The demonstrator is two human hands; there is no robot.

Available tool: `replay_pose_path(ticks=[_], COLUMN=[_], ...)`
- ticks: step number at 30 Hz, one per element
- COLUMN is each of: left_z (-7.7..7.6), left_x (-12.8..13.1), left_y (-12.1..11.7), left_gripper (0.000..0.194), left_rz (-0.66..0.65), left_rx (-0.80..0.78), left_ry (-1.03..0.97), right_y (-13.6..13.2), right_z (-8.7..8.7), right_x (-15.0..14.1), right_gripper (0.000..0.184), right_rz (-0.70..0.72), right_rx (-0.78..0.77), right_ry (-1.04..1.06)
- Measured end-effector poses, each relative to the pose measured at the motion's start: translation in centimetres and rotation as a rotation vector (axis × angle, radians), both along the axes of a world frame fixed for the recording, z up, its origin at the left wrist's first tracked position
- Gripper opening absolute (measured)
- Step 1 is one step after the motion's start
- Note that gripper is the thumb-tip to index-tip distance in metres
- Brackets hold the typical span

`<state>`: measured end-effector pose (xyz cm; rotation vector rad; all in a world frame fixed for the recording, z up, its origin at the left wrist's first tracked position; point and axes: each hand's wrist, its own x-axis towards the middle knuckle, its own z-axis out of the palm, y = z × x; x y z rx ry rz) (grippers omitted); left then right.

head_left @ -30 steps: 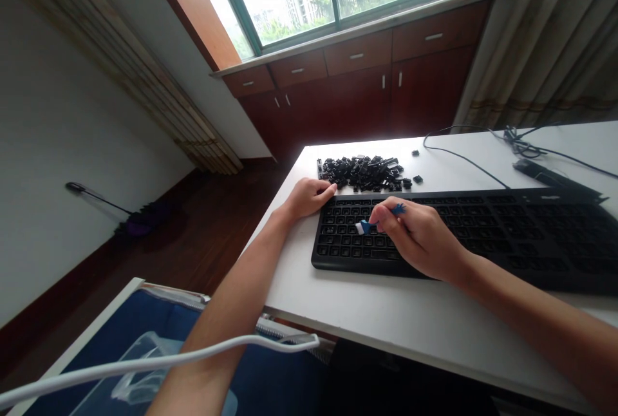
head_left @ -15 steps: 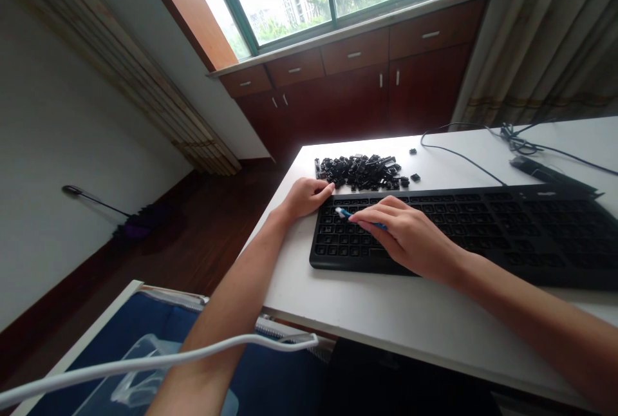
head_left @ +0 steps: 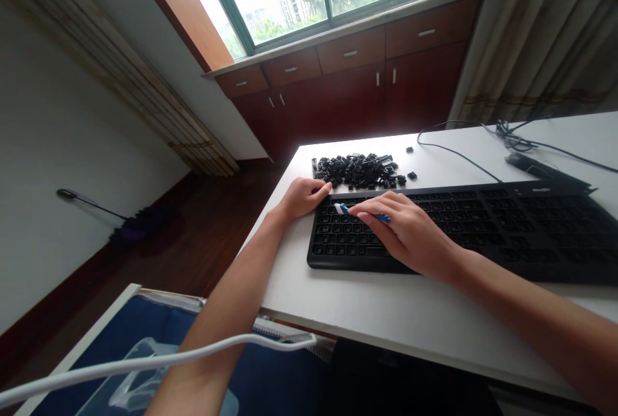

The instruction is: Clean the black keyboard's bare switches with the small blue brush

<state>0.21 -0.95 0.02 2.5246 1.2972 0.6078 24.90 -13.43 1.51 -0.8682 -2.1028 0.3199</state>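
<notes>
A black keyboard (head_left: 458,216) with its keycaps off lies on the white table. My right hand (head_left: 410,229) pinches a blue toothbrush (head_left: 383,217), its white bristles over the open key sockets near the keyboard's upper left. My left hand (head_left: 303,197) is closed at the keyboard's upper left corner, with thumb and curled fingers against the edge; its fingertips are partly hidden. Just beyond that hand lies a heap of loose black keycaps (head_left: 360,171).
Beyond the keyboard a black cable (head_left: 512,139) lies coiled beside a dark flat strip (head_left: 541,168). The white table (head_left: 386,319) ends at the left and front. A white curved bar (head_left: 193,356) crosses the lower left, above a blue fabric surface (head_left: 116,322).
The toothbrush has turned in my right hand, and more of its blue handle shows. My left hand stays at the keyboard's corner. The camera view has shifted slightly.
</notes>
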Motion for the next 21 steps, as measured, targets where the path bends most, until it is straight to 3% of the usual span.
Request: replay_pose_path(ticks=[13,21], left_z=[0.27,0.13], left_x=[0.06,-0.02], left_y=[-0.06,0.03], left_gripper=[0.048,0.049], left_rz=[-0.003,-0.001], left_rx=[-0.013,-0.012], left_ry=[0.015,0.022], right_y=[-0.11,-0.29], right_z=[0.24,0.58], right_x=[0.02,0.19], right_gripper=[0.014,0.014], right_rz=[0.023,-0.001], right_rx=[-0.023,-0.120], right_ry=[0.102,0.177])
